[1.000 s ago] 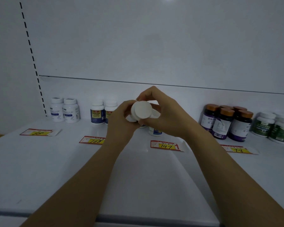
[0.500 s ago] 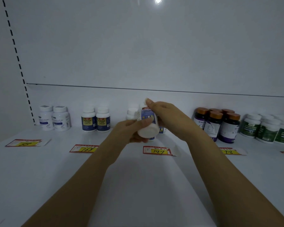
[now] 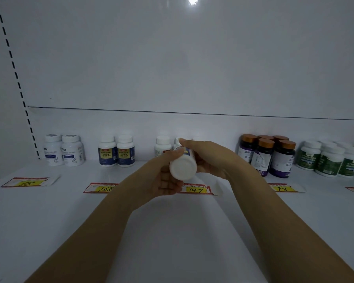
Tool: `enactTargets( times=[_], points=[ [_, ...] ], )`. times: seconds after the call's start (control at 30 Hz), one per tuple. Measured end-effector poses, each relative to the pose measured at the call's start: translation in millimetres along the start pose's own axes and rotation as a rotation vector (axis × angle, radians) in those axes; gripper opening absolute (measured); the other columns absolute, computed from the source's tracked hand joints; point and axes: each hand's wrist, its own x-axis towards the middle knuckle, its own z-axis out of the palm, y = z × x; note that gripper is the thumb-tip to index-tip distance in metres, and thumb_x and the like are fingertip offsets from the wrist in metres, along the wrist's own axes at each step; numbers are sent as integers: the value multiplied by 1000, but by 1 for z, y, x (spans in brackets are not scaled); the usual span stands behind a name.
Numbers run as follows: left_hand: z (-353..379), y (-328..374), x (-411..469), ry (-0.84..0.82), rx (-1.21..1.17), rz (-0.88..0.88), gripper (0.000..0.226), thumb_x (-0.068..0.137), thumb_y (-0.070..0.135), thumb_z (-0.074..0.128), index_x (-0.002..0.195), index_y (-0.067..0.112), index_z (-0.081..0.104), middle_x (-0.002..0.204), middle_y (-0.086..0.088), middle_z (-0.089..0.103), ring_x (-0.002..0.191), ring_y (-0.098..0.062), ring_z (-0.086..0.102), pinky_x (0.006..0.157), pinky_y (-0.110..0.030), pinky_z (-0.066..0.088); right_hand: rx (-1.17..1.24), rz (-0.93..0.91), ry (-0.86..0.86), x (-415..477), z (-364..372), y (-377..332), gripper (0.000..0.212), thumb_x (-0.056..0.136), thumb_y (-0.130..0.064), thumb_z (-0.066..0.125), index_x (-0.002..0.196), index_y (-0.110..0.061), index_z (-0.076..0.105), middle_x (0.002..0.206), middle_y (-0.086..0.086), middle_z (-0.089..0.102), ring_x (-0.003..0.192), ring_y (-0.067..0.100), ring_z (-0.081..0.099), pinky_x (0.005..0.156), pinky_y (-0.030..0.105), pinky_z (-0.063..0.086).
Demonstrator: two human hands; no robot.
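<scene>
The white bottle (image 3: 183, 168) is tipped with its round base toward the camera, above the shelf (image 3: 172, 242). The left hand (image 3: 166, 178) grips it from below, thumb on the label. The right hand (image 3: 211, 160) wraps its far end (cap mostly hidden). It hangs over the 147 price tag (image 3: 196, 188). 1 white-capped bottle (image 3: 162, 147) stands just behind by the back wall, and dark copper-capped bottles (image 3: 282, 160) stand near the right wrist.

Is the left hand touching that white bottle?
Touching. The head view shows the left hand with its thumb pressed on the white bottle, fingers curled beneath it.
</scene>
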Motion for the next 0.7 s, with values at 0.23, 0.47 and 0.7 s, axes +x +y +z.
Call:
enactTargets(
  times=[0.23, 0.47, 0.7],
  points=[
    [2, -6, 8, 115, 328, 181, 45, 77, 33, 70, 116, 12, 64, 100, -2, 71, 90, -18, 66, 85, -26, 52, -150, -77, 38, 1, -10, -5, 28, 88, -34, 62, 105, -12, 65, 98, 6, 72, 89, 21, 69, 87, 37, 56],
    [-2, -16, 13, 278, 698, 451, 50, 74, 33, 77, 119, 24, 59, 116, 8, 64, 103, -7, 59, 86, -15, 43, -373, -237, -22, -8, -19, -10, 37, 82, -18, 71, 118, -17, 59, 114, 2, 66, 103, 19, 65, 91, 35, 54],
    [-4, -32, 13, 230, 1057, 255, 101, 69, 74, 56, 148, 21, 22, 153, 3, 25, 139, -12, 25, 110, -27, 23, -273, -403, 370, -7, -36, -12, 28, 80, -26, 72, 105, -19, 62, 106, -1, 65, 94, 15, 65, 83, 32, 56]
  ],
)
